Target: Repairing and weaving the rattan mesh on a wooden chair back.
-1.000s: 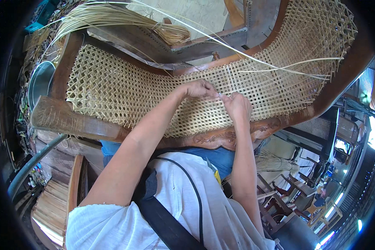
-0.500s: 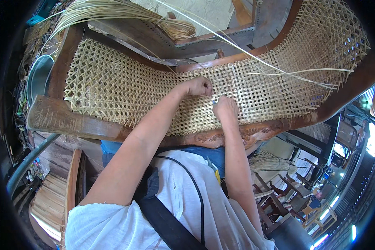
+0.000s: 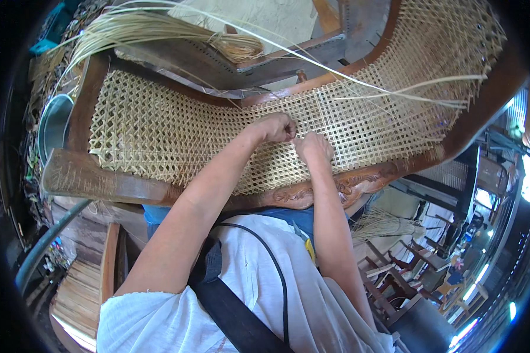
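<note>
A curved wooden chair frame [image 3: 115, 178] lies across my lap, with woven cane webbing [image 3: 159, 129] stretched inside it. The weave on the left has diagonal strands; toward the right it is a squarer grid. Over the middle of the webbing my left hand [image 3: 277, 127] is closed, its fingertips pinched together. My right hand [image 3: 314, 146] is closed too, just right of it, the fingertips of both nearly touching at the cane. Whatever lies between the fingers is too small to make out. Loose cane strands [image 3: 394, 96] trail across the right part of the webbing.
A thick bundle of cane strands [image 3: 141, 35] rests on another wooden frame [image 3: 197, 59] beyond the chair. At the left stands a metal bucket [image 3: 56, 120], with a pipe [image 3: 50, 238] below it. Wooden furniture [image 3: 418, 259] and a cane bundle [image 3: 386, 225] are at the lower right.
My right hand has moved up and left, closer to my left hand. The small bluish tip seen earlier by the right fingers no longer shows. The view has shifted slightly.
</note>
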The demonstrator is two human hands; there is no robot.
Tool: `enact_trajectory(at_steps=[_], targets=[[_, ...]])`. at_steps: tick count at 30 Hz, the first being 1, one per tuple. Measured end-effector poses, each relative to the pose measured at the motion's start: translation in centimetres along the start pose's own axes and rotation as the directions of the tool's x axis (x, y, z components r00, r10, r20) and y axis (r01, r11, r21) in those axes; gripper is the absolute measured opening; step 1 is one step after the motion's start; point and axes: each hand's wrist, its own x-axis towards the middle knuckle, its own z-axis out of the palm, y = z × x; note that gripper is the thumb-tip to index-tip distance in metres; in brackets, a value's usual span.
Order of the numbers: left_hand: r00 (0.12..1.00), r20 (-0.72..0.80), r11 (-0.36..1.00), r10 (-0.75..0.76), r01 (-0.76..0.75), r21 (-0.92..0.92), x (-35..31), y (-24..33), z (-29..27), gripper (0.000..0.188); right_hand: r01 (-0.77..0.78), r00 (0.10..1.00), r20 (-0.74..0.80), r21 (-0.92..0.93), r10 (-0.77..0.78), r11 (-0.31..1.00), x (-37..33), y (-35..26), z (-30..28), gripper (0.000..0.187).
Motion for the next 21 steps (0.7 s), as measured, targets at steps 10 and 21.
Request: enact_trajectory(at_steps=[10, 21], targets=[[0.976, -0.216, 0.995, -0.009, -0.012, -0.095, -0.3, 2.0, -0.7, 0.017, -0.003, 0.990, -0.141, -0.048, -0.004, 0.999, -3.1, 6.2, -2.0, 0.044], [0.890, -0.291, 0.934, -0.351, 0.353, -0.050, -4.7, 3.0, 3.0, 0.030, -0.029, 0.988, -0.088, 0.699, 0.126, 0.715, -2.4, 6.3, 2.5, 0.043]])
